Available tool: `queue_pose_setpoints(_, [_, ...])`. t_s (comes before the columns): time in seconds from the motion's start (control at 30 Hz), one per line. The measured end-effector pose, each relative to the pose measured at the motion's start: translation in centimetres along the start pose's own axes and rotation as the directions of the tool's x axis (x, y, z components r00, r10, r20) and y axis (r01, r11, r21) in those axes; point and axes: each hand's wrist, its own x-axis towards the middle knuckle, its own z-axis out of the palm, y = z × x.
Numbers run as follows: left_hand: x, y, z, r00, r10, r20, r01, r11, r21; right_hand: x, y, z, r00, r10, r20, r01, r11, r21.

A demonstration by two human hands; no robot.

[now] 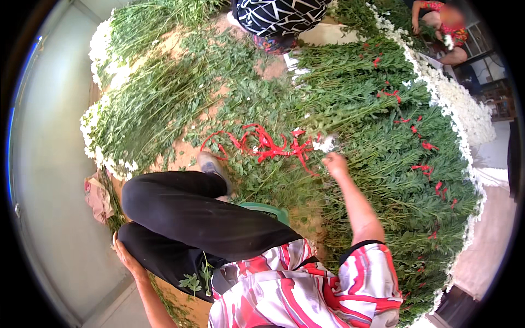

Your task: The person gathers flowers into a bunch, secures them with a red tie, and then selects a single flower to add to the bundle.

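My right hand (335, 165) is stretched out over the cut green stems. Its fingers are curled closed at a small white flower (326, 144), slightly blurred, whose stem is mostly hidden. Just left of it lies a loose tangle of red ribbon (263, 143) on the leaves. My left hand (127, 256) rests against the outer side of my left knee, fingers stretched out, with nothing seen in it. Beside that hand are some leafy stems (116, 220). A leafy sprig (198, 279) lies on my lap.
Bunches tied with red ribbon (421, 168) line the right, white blossoms (456, 109) outward. Untied flower stems (145, 104) lie at the left. A green stool (268, 209) is under me. One person (279, 19) crouches ahead; another (445, 30) sits far right.
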Motion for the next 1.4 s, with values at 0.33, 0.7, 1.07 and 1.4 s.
queue_pose_setpoints(0.33, [-6.7,-11.3,-9.3,0.775,-0.437,0.457,0.564,0.805,-0.185,4.0,-5.2,10.3,0.982,-0.182,0.056,0.188,0.884,-0.427])
queue_pose_setpoints(0.7, [-12.1,-11.8,-8.5,0.456,-0.801,0.388,0.831,0.539,0.137,0.5,-21.4,13.1,0.729,-0.682,-0.058,0.656,0.671,0.346])
queue_pose_setpoints(1.07, [-19.4,-11.6,-8.0,0.306,-0.901,0.307,0.920,0.362,0.147,11.1,-23.7,14.6,0.870,-0.482,0.103,0.476,0.766,-0.432])
queue_pose_setpoints(1.4, [-26.6,-12.6,-8.0,0.207,-0.934,0.291,0.963,0.247,0.106,-1.7,-23.7,29.3,0.590,-0.488,0.643,0.664,0.747,-0.042])
